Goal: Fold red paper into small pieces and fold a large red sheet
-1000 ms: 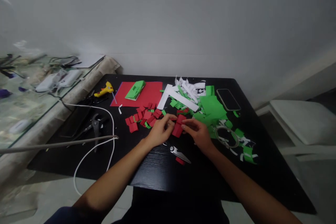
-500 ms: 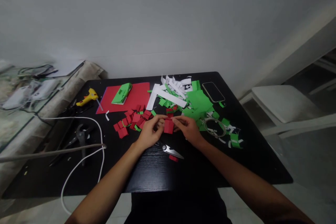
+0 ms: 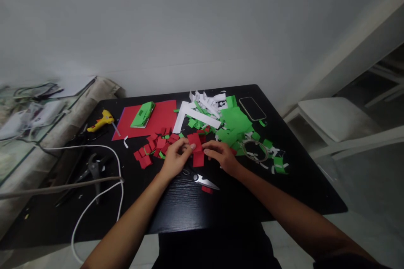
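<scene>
We have a creased red paper strip [image 3: 198, 157] in front of us, above the near middle of the black wood-grained surface [image 3: 240, 206]. Half a second ago it looked like a compact square between our hands; now it shows as a longer piece, its upper panel angled to the left. Our left hand [image 3: 175, 157] pinches its left edge between thumb and fingers. Our right hand [image 3: 222, 156] has its bent fingertips at the right edge; we cannot tell whether they grip or merely touch.

Just nearer to us lie silver-bladed scissors [image 3: 205, 181], with a small red paper piece [image 3: 207, 190] partly under the blades. To the left spreads a heap of folded red paper pieces [image 3: 145, 161]; beyond are long white paper strips [image 3: 203, 117], and to the right, bright green paper sheets [image 3: 235, 121]. These look unchanged, though our view has shifted slightly.
</scene>
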`<control>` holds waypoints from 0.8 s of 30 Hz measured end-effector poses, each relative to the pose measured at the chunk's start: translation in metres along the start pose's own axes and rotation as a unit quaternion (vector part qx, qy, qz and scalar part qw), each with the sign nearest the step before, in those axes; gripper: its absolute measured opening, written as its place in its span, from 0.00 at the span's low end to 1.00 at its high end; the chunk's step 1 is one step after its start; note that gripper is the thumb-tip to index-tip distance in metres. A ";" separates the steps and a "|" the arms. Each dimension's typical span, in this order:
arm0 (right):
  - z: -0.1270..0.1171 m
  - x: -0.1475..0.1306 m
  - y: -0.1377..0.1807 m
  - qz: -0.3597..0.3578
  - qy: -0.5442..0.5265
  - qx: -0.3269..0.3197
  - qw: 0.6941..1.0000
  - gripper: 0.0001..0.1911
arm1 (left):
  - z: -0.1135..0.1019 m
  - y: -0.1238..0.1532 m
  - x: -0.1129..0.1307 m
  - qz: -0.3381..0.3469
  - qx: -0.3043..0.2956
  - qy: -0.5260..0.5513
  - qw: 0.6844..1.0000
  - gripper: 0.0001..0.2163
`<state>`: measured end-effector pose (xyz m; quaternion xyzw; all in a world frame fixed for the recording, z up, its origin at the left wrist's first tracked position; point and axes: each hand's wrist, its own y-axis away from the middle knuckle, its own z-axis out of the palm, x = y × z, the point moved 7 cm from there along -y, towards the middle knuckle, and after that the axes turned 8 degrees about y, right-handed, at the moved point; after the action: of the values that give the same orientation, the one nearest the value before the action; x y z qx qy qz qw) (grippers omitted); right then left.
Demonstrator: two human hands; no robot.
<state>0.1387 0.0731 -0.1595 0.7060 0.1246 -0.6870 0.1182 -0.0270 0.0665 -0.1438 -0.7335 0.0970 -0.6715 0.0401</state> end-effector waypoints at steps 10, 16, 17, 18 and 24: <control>0.005 0.015 -0.004 0.029 -0.037 0.011 0.999 0.16 | 0.003 0.001 -0.004 -0.023 -0.008 0.041 0.999 0.13; 0.000 0.015 -0.007 0.025 -0.043 0.028 0.998 0.15 | 0.006 0.001 -0.002 -0.012 -0.034 0.048 0.998 0.08; 0.000 0.014 -0.007 0.022 -0.044 0.030 0.998 0.14 | 0.006 0.001 -0.002 -0.008 -0.036 0.048 0.998 0.07; -0.001 0.014 -0.008 0.020 -0.046 0.031 0.998 0.13 | 0.006 0.001 -0.001 -0.002 -0.036 0.048 0.998 0.06; -0.002 0.014 -0.009 0.021 -0.060 0.027 0.998 0.13 | 0.001 -0.001 -0.001 0.016 -0.017 0.053 0.998 0.05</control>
<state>0.1375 0.0822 -0.1737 0.6689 0.0836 -0.7287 0.1209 -0.0261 0.0677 -0.1442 -0.6954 0.1221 -0.7073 0.0337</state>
